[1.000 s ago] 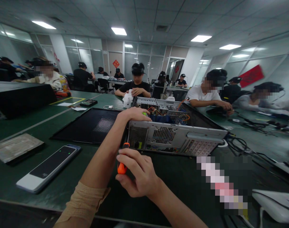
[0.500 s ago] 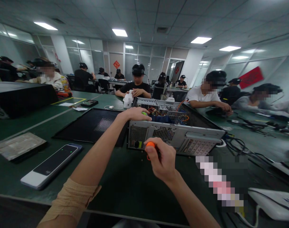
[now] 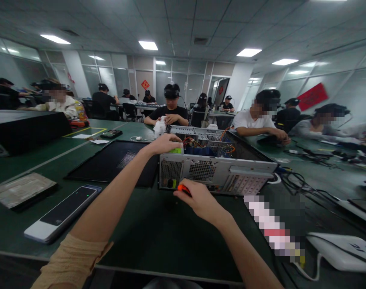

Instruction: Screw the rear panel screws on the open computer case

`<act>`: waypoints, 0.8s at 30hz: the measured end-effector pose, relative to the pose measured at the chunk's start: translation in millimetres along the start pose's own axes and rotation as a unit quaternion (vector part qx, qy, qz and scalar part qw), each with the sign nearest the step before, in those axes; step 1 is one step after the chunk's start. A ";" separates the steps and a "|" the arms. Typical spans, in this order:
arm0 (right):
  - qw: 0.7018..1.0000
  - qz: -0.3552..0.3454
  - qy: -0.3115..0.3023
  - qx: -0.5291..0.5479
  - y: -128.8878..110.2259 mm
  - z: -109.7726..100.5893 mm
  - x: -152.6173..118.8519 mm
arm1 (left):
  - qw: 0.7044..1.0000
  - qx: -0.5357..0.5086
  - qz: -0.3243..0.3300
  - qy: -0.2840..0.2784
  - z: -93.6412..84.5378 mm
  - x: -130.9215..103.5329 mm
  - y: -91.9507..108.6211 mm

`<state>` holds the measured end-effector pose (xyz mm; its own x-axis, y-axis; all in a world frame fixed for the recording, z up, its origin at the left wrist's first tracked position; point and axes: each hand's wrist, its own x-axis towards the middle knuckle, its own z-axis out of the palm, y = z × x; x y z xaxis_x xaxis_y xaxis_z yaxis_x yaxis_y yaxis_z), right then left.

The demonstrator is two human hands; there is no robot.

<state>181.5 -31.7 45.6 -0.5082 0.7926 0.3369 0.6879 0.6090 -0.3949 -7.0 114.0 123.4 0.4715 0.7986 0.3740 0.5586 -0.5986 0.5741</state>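
Note:
An opened computer case [image 3: 219,164] lies on the green table, its silvery back panel with vent grilles and slot covers facing me. Inside it are colored wires and a power supply with a green label [image 3: 175,150] at the left corner. My left hand [image 3: 167,143] rests on top of that corner, fingers stretched forward over the power supply. Close in front of the panel, my right hand [image 3: 197,198] is closed around a screwdriver with an orange handle [image 3: 184,189]. The hand covers its shaft, so I cannot see where the tip touches.
A black side panel [image 3: 110,164] lies left of the case. Nearer me are a hard drive [image 3: 25,188] and a white-and-black handheld device [image 3: 62,214]. Black cables [image 3: 300,180] and a white box [image 3: 342,251] lie at right. Co-workers sit across the table.
My right hand has turned at the wrist, so the orange handle now points more to the left. My left hand stays at the case corner, with more green label showing. The view shifted slightly.

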 end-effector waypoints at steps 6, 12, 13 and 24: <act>0.994 0.005 -0.094 -0.059 -3.6 18.9 -6.1 | 0.972 -0.188 -0.012 0.137 11.1 -32.1 -18.2; 0.988 0.025 -0.122 -0.089 -0.7 24.4 -9.1 | 0.952 -0.158 0.067 0.254 37.4 -69.7 -30.1; 0.987 0.027 -0.125 -0.093 -0.3 24.2 -8.9 | 0.950 -0.147 0.081 0.264 42.3 -76.6 -32.0; 0.983 0.036 -0.118 -0.139 -11.6 14.8 -19.1 | 0.929 0.128 0.075 0.340 75.2 -145.5 -52.2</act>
<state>175.6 -53.5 31.2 -0.5358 0.8389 0.0961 0.8253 0.5443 -0.1505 -53.5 24.5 -15.7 0.0668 0.5077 0.8589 0.7065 -0.6319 0.3185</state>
